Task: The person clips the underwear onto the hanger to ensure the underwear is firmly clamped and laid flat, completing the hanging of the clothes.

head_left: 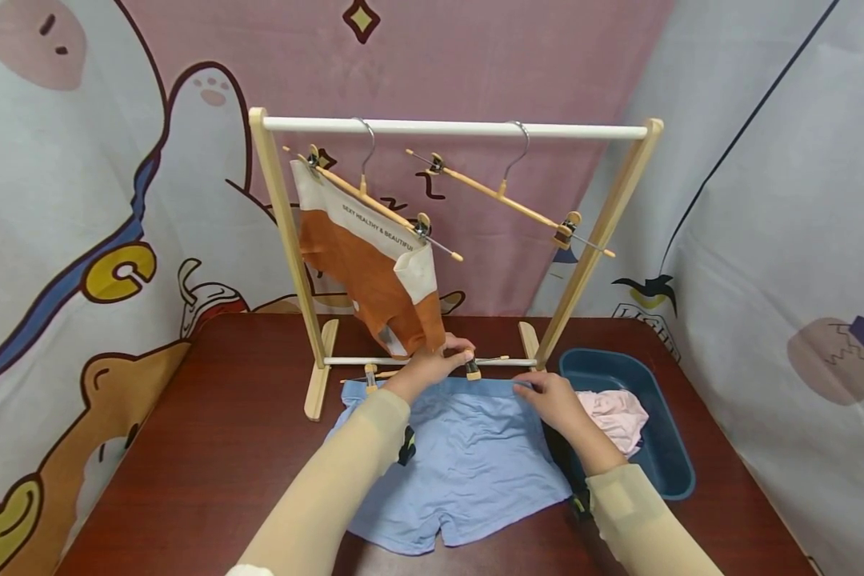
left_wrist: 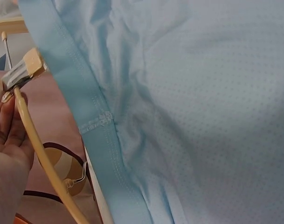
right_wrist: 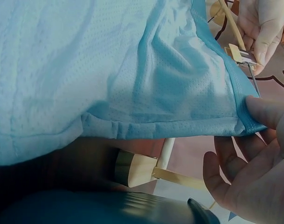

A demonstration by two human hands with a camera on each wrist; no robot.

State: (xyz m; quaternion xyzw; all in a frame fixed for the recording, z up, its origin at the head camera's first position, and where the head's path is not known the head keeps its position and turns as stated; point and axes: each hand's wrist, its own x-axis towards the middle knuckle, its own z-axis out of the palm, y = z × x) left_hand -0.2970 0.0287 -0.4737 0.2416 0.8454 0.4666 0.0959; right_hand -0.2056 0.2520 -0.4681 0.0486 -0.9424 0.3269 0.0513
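Note:
Light blue boxer shorts [head_left: 461, 448] lie spread with the waistband toward the rack. My left hand [head_left: 432, 366] pinches one clip [head_left: 472, 366] of a wooden clip hanger at the waistband. In the left wrist view that clip [left_wrist: 25, 70] sits beside the waistband [left_wrist: 97, 121], with the hanger bar [left_wrist: 44, 154] running down from it. The hanger's other clip [head_left: 370, 378] overlaps the waistband's left part; its bite is too small to tell. My right hand [head_left: 553, 400] pinches the waistband's right corner, thumb on top in the right wrist view [right_wrist: 258, 154].
A wooden rack with a white rail [head_left: 454, 126] stands behind. From it hang orange-and-white underwear [head_left: 374, 264] on one hanger and a bare clip hanger [head_left: 504, 196]. At the right, a blue basin [head_left: 666, 432] holds pink cloth [head_left: 615, 416].

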